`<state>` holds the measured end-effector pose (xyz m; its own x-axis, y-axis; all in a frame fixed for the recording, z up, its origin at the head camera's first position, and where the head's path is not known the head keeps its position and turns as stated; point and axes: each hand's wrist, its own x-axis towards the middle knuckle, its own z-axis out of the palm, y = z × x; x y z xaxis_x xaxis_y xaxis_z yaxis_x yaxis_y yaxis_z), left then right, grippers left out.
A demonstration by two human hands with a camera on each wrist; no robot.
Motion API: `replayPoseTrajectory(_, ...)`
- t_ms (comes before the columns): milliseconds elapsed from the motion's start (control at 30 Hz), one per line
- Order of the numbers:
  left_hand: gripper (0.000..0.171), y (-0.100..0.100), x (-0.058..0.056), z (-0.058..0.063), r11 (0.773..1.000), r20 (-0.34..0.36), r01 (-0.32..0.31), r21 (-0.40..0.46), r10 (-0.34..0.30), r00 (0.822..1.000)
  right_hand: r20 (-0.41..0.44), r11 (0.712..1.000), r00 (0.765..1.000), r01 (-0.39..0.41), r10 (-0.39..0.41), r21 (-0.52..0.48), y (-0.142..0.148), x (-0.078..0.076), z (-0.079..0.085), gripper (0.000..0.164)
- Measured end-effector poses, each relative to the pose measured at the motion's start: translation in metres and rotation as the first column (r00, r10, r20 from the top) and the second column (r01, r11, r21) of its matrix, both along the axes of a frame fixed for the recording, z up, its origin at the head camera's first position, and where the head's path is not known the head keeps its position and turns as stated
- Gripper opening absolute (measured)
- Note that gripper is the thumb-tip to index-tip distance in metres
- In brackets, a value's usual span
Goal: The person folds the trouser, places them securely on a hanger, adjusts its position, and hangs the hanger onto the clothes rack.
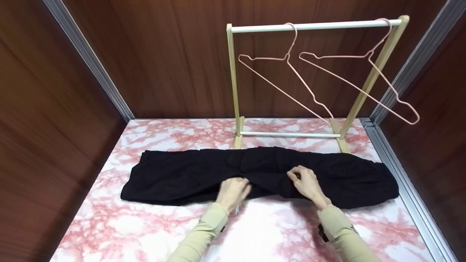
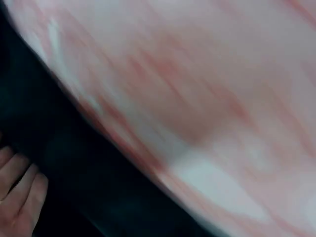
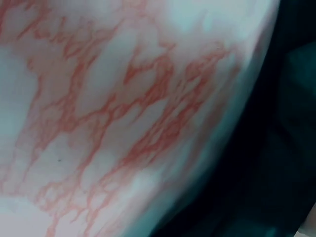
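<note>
The right hand pinches the black garment; the blurred left hand's hold is unclear. Marbled tabletop borders its near edge.

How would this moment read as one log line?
left hand: at near edge of black cloth | right hand: pinching black cloth | two pink hangers: bare on rack
</note>
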<state>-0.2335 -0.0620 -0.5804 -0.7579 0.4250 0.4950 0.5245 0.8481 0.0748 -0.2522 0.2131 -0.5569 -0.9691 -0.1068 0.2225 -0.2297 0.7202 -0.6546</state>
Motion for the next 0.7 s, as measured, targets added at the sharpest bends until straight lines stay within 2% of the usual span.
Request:
replayPoseTrajectory(67, 0.023, 0.014, 0.003, 0.002, 0.998, 0.133, 0.069, -0.010, -0.067, 0.989, -0.004, 1.000, 1.000, -0.011, 0.011, -0.024, 0.001, 0.000, 0.001, 0.012)
replayPoseTrajectory(100, 0.028, 0.020, 0.005, 0.003, 0.995, 0.204, 0.099, -0.009, -0.095, 0.974, -0.007, 0.999, 1.000, -0.015, 0.015, -0.032, 0.001, 0.000, 0.002, 0.012)
replayPoseTrajectory(200, 0.039, 0.040, 0.010, 0.005, 0.988, 0.392, 0.147, 0.037, -0.150, 0.908, -0.009, 0.999, 1.000, -0.008, 0.008, -0.044, 0.002, 0.000, 0.003, 0.010)
replayPoseTrajectory(267, 0.041, 0.052, 0.013, 0.005, 0.983, 0.470, 0.158, 0.098, -0.185, 0.863, -0.021, 0.999, 1.000, -0.010, 0.009, -0.041, 0.003, -0.001, 0.004, 0.010)
replayPoseTrajectory(333, 0.042, 0.062, 0.014, 0.004, 0.975, 0.512, 0.157, 0.159, -0.218, 0.831, -0.034, 0.999, 0.999, -0.018, 0.017, -0.042, 0.003, -0.001, 0.005, 0.009)
replayPoseTrajectory(400, 0.041, 0.070, 0.015, 0.003, 0.961, 0.533, 0.150, 0.234, -0.256, 0.806, -0.050, 0.999, 0.999, -0.025, 0.022, -0.048, 0.003, -0.002, 0.006, 0.009)
replayPoseTrajectory(500, 0.038, 0.082, 0.015, 0.000, 0.935, 0.542, 0.129, 0.331, -0.300, 0.785, -0.075, 0.998, 0.997, -0.026, 0.022, -0.055, 0.002, -0.003, 0.009, 0.008)
replayPoseTrajectory(600, 0.034, 0.093, 0.014, -0.003, 0.896, 0.536, 0.099, 0.433, -0.344, 0.771, -0.090, 0.998, 0.996, -0.017, 0.012, -0.057, 0.001, -0.005, 0.012, 0.008)
replayPoseTrajectory(700, 0.038, 0.101, 0.015, -0.005, 0.839, 0.545, 0.049, 0.543, -0.396, 0.739, -0.099, 0.998, 0.995, -0.004, -0.002, -0.059, 0.001, -0.009, 0.014, 0.008)
